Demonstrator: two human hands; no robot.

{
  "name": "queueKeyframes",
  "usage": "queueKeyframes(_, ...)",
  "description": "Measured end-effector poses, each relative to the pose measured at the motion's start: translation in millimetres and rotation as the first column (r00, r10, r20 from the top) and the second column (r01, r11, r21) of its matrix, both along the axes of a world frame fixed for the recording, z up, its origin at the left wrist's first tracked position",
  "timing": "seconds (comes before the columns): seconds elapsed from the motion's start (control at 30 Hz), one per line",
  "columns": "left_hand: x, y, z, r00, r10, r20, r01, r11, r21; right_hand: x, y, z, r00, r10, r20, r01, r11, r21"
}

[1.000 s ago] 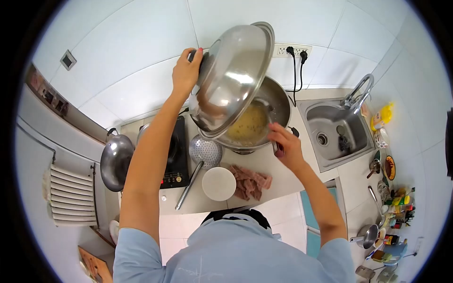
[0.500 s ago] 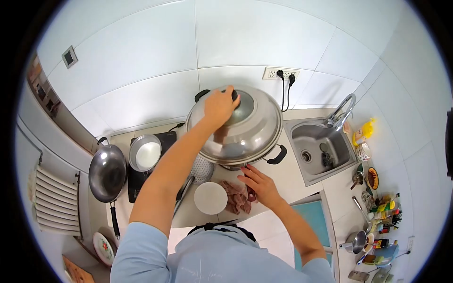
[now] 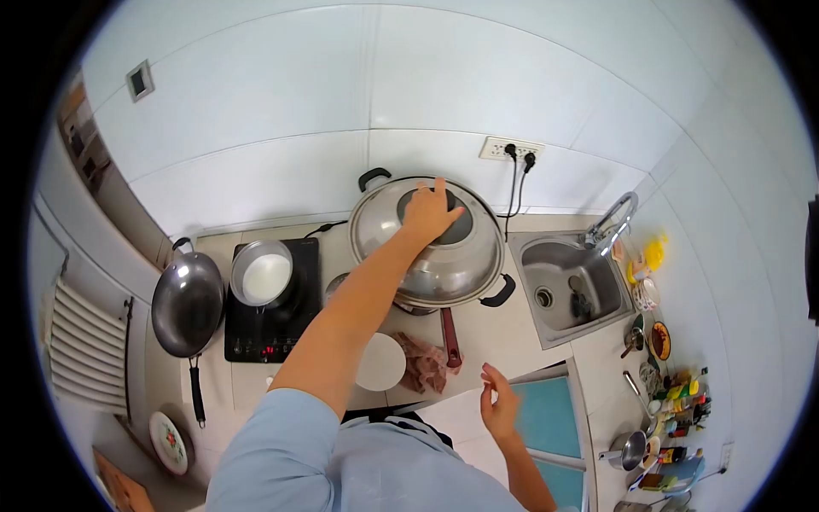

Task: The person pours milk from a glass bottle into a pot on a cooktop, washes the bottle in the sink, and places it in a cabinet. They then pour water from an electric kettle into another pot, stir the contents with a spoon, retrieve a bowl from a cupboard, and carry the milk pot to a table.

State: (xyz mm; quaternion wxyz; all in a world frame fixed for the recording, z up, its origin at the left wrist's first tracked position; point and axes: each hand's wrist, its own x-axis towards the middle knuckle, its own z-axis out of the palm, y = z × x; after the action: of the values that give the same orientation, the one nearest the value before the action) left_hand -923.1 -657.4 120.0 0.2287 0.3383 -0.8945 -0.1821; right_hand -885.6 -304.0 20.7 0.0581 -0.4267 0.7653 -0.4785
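Note:
A large domed metal lid point(image 3: 388, 209) sits over a wide two-handled pot point(image 3: 496, 291) on the counter. My left hand point(image 3: 429, 211) is on top of the lid, fingers curved around its knob, which is mostly hidden under the palm. My right hand point(image 3: 500, 401) is in the air by the counter's front edge, holding nothing, with fingers loosely apart. A dark red handle point(image 3: 450, 341) sticks out from below the pot, its other end hidden. Next to the handle lie a crumpled pinkish-brown cloth point(image 3: 422, 369) and a round white plate or lid point(image 3: 380, 363).
Left of the pot, a small saucepan point(image 3: 263, 275) with white contents stands on a black induction cooker point(image 3: 247, 333) with red lit digits. Further left is a wok point(image 3: 188, 307). A sink point(image 3: 567, 299) is at right, with several bottles point(image 3: 687, 388) and bowls beyond.
My right hand has left the dark red handle and drawn back toward me. The lid now sits lower and more level, with my left hand still on top. The view has shifted slightly.

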Motion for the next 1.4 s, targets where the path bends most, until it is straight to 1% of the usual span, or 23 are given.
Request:
queueKeyframes(0.03, -1.0, 2.1, -1.5, 1.0, 0.019, -0.001, -0.019, 1.0, 0.005, 3.9, -1.5, -6.2, 1.0, 0.019, -0.001, -0.019, 1.0, 0.005)
queueKeyframes(0.1, 0.2, 6.5, -10.5, 0.981, 0.123, -0.153, -0.137, 0.987, -0.088, 13.8, -4.7, -18.2, 0.992, 0.032, 0.125, -0.053, 0.985, 0.163)
queueKeyframes(0.13, 10.1, 14.3, -8.8, 0.978, 0.15, -0.142, -0.162, 0.984, -0.077, 14.7, -8.1, -30.0, 0.987, 0.069, 0.145, -0.091, 0.984, 0.154)
queueKeyframes(0.17, 27.4, 28.0, -1.6, 0.934, 0.016, -0.357, -0.055, 0.993, -0.101, 14.6, -11.2, -43.9, 0.983, 0.097, 0.157, -0.123, 0.978, 0.166)
queueKeyframes(0.2, 48.1, 41.1, 1.3, 0.829, -0.117, -0.547, 0.039, 0.988, -0.152, 13.7, -13.3, -57.5, 0.984, 0.103, 0.143, -0.133, 0.968, 0.211)
queueKeyframes(0.27, 96.1, 68.9, -11.5, 0.74, -0.188, -0.645, 0.109, 0.981, -0.16, 11.3, -18.0, -83.5, 0.987, 0.142, 0.077, -0.158, 0.939, 0.304)
queueKeyframes(0.33, 152.6, 93.2, -37.2, 0.765, -0.185, -0.616, 0.142, 0.983, -0.12, 10.2, -29.1, -95.0, 0.975, 0.211, -0.066, -0.172, 0.913, 0.371)
queueKeyframes(0.37, 180.6, 103.1, -53.2, 0.813, -0.123, -0.568, 0.129, 0.991, -0.029, 9.4, -37.3, -101.3, 0.966, 0.228, -0.122, -0.159, 0.897, 0.413)
queueKeyframes(0.4, 207.1, 110.0, -71.5, 0.855, -0.064, -0.514, 0.111, 0.992, 0.061, 7.9, -45.4, -110.5, 0.963, 0.235, -0.129, -0.159, 0.889, 0.43)
queueKeyframes(0.47, 257.1, 119.1, -105.6, 0.913, 0.043, -0.406, -0.007, 0.996, 0.089, 4.6, -57.8, -126.9, 0.957, 0.256, -0.139, -0.163, 0.864, 0.477)
queueKeyframes(0.5, 280.8, 124.2, -114.3, 0.941, 0.11, -0.321, -0.058, 0.984, 0.166, 1.7, -64.4, -136.4, 0.951, 0.264, -0.158, -0.149, 0.844, 0.515)
queueKeyframes(0.53, 303.0, 129.3, -121.7, 0.959, 0.169, -0.227, -0.113, 0.964, 0.24, -3.3, -68.3, -147.8, 0.914, 0.329, -0.236, -0.119, 0.775, 0.62)
queueKeyframes(0.57, 323.0, 133.8, -130.6, 0.959, 0.181, -0.22, -0.125, 0.961, 0.246, -7.5, -72.5, -156.2, 0.912, 0.341, -0.228, -0.131, 0.77, 0.625)
queueKeyframes(0.63, 355.9, 138.0, -150.4, 0.937, 0.304, -0.173, -0.255, 0.933, 0.255, -16.2, -82.9, -168.1, 0.975, 0.221, 0.028, -0.172, 0.666, 0.726)
queueKeyframes(0.67, 369.3, 138.5, -160.8, 0.93, 0.347, -0.123, -0.311, 0.919, 0.241, -17.5, -84.1, -167.5, 0.958, 0.285, -0.021, -0.183, 0.667, 0.722)
queueKeyframes(0.73, 388.3, 143.5, -178.5, 0.912, 0.407, -0.046, -0.391, 0.899, 0.197, -20.9, -88.3, -173.6, 0.953, 0.304, -0.008, -0.195, 0.631, 0.75)
queueKeyframes(0.87, 397.9, 147.0, -182.5, 0.907, 0.415, 0.075, -0.421, 0.879, 0.226, -29.7, -90.2, -175.6, 0.933, 0.359, 0.024, -0.245, 0.584, 0.774)
queueKeyframes(1.0, 391.9, 144.6, -184.2, 0.912, 0.402, 0.084, -0.41, 0.885, 0.22, -39.7, -88.8, -199.2, 0.951, 0.304, 0.052, -0.228, 0.58, 0.782)
queueKeyframes(1.1, 387.5, 142.0, -183.0, 0.924, 0.381, 0.044, -0.382, 0.905, 0.187, -40.5, -89.5, -204.4, 0.954, 0.299, 0.016, -0.195, 0.579, 0.792)
queueKeyframes(1.17, 385.5, 140.9, -180.9, 0.922, 0.345, 0.176, -0.37, 0.919, 0.137, -36.1, -93.7, -188.9, 0.967, 0.24, 0.084, -0.205, 0.54, 0.816)
queueKeyframes(1.3, 382.2, 136.6, -187.3, 0.902, 0.33, 0.279, -0.361, 0.93, 0.066, -29.2, -93.0, -167.0, 0.957, 0.266, 0.114, -0.243, 0.525, 0.816)
queueKeyframes(1.37, 380.8, 133.2, -191.7, 0.894, 0.318, 0.314, -0.352, 0.935, 0.053, -32.2, -91.3, -174.7, 0.951, 0.284, 0.119, -0.271, 0.586, 0.764)
queueKeyframes(1.4, 380.3, 131.2, -193.6, 0.885, 0.308, 0.349, -0.343, 0.938, 0.041, -33.1, -90.3, -178.5, 0.952, 0.283, 0.12, -0.271, 0.587, 0.763)
